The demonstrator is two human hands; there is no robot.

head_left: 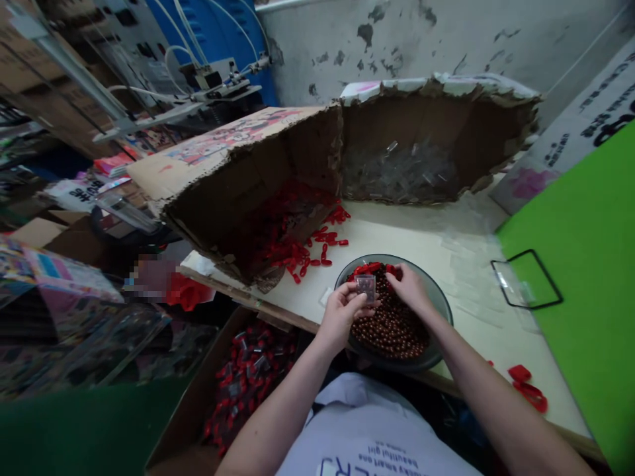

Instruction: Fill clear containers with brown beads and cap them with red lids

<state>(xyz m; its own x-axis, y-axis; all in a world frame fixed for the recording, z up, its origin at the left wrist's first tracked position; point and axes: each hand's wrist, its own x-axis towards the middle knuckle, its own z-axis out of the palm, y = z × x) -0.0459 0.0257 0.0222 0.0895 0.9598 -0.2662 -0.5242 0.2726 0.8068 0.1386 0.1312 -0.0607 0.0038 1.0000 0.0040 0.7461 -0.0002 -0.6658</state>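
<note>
My left hand (pixel 341 309) grips a small clear plastic box (pixel 366 287), held upright over a grey bowl (pixel 441 307); dark round shapes show through its wall. Brown shiny beads (pixel 391 334) fill much of the bowl, with a few red pieces (pixel 366 268) lying at its far side. Just right of the box, my right hand (pixel 411 287) has its fingers pinched on a small red plastic piece (pixel 390 269). The fingers partly cover that piece, and box and piece are slightly apart.
A cardboard box (pixel 297 149) at left spills red pieces (pixel 302 254) onto the white table (pixel 317 291). Another cardboard box (pixel 489 125) holds clear plastic parts (pixel 404 165). Below, a carton (pixel 186 416) contains many red-capped clear boxes (pixel 253 370). A green panel (pixel 585 264) borders the right.
</note>
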